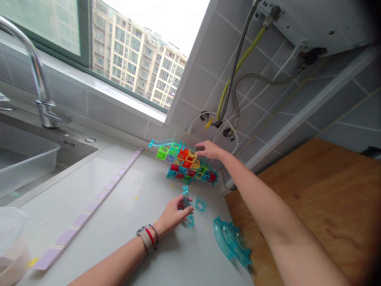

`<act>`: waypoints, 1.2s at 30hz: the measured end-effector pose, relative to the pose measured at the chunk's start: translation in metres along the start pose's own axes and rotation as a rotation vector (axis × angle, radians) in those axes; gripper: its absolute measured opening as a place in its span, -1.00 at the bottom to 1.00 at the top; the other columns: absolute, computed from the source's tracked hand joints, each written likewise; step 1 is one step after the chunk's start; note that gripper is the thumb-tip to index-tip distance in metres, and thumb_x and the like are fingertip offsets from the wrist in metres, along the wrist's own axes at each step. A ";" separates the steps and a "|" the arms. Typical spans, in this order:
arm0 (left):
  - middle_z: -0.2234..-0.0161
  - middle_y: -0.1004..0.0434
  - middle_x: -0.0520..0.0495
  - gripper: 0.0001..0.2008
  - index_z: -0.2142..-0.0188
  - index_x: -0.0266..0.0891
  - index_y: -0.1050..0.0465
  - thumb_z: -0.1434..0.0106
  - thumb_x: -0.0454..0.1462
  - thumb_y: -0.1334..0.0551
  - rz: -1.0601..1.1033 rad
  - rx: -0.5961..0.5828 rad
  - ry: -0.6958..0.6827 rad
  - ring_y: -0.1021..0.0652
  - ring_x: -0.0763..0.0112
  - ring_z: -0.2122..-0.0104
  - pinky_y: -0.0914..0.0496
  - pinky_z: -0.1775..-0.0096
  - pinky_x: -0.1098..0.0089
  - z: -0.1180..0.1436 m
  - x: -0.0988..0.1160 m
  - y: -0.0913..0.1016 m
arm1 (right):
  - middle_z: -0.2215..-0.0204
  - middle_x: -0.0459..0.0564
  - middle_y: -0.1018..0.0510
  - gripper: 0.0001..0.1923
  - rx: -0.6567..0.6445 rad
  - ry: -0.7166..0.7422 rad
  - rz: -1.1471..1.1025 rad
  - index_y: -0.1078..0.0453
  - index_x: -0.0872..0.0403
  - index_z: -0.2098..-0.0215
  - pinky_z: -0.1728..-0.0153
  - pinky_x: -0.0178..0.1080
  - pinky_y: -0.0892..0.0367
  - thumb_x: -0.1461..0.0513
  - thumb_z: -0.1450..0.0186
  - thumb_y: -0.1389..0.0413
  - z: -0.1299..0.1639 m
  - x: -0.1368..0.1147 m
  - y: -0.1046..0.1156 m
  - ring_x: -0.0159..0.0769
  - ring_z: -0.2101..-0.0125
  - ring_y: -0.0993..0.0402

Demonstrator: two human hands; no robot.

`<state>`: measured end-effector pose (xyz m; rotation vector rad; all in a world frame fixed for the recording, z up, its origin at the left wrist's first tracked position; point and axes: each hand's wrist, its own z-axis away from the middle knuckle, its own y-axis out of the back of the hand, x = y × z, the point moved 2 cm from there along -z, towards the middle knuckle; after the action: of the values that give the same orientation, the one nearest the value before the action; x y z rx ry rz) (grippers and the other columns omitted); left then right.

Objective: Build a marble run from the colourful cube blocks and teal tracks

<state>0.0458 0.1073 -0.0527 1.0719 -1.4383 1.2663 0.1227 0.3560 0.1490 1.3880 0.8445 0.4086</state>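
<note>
My left hand point(176, 214) is closed on a translucent blue marble-run track piece point(186, 194), held just above the white counter. In front of it stands a marble-run structure point(187, 165) of red, yellow, green and blue see-through blocks, with a curved clear-blue track point(165, 143) along its top left. At the structure's upper right, my right hand point(208, 149) has its fingers bent together beside a yellow block; what lies between them is hidden. A square blue connector with a round hole point(201, 204) rests on the counter right of my left hand.
Several curved blue track pieces point(230, 240) lie by the counter's right edge, next to a wooden surface point(315, 214). A lilac strip point(89, 208) runs along the counter. Left are a sink with a plastic basin point(28, 159) and a faucet point(44, 91). Hoses point(235, 75) hang behind.
</note>
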 end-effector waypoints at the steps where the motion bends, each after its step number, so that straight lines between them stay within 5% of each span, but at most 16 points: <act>1: 0.26 -0.63 -0.15 -0.55 0.05 -0.24 -0.40 -0.21 0.00 -0.34 -0.001 0.000 0.003 -0.64 0.15 0.20 -0.51 0.41 0.36 0.000 0.000 0.000 | -0.01 0.15 -0.64 -0.48 -0.001 0.004 -0.001 -0.51 0.15 -0.13 -0.09 -0.09 -0.44 0.25 -0.20 -0.35 0.000 -0.001 -0.001 -0.08 0.00 -0.58; 36: 0.27 -0.61 -0.12 -0.57 0.06 -0.23 -0.40 -0.22 -0.01 -0.33 -0.023 -0.016 -0.020 -0.64 0.18 0.22 -0.52 0.41 0.36 -0.002 -0.005 0.001 | 0.07 0.14 -0.66 -0.45 0.027 0.019 -0.167 -0.52 0.17 -0.10 -0.04 -0.14 -0.47 0.33 -0.12 -0.37 -0.002 0.007 -0.010 -0.18 0.08 -0.61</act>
<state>0.0458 0.1092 -0.0581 1.0902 -1.4448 1.2292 0.1234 0.3610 0.1377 1.3280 0.9765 0.2825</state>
